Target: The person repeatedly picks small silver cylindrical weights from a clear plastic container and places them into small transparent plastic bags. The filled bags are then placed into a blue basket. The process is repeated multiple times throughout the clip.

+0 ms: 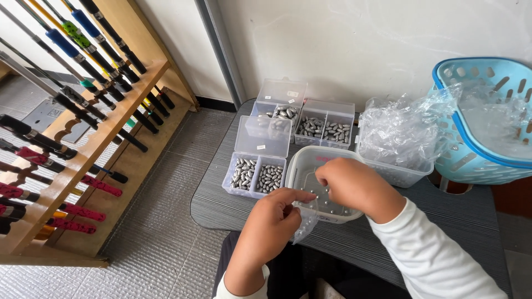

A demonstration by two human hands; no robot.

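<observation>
Nearest the camera, the left hand [270, 224] has its fingers pinched together on a small clear plastic bag [305, 224] that hangs over the near edge of the dark grey tabletop [221, 207]. The right hand [354, 185], in a white sleeve [432, 254], is curled shut over a clear square tub [296, 166]; whatever its fingertips pinch is too small to tell. A few small grey beads lie on the tub's floor.

Just left of the tub stands a clear two-compartment box [255, 177] with its lid raised, both compartments filled with grey oval lead sinkers. A small white rectangular label sits on the lid's front.

Farther back are two more open compartment boxes with sinkers: one [280, 108] toward the left with a small white label on its raised lid, and one [325, 130] beside it on the right.

To the right, a clear tub [396, 174] holds crumpled clear plastic bags [404, 127]. Beyond it, at the tabletop's right end, a light blue perforated basket [487, 155] also holds clear plastic.

On the floor to the left, a wooden rack [83, 160] carries fishing rods with black, red, blue and green grips.
</observation>
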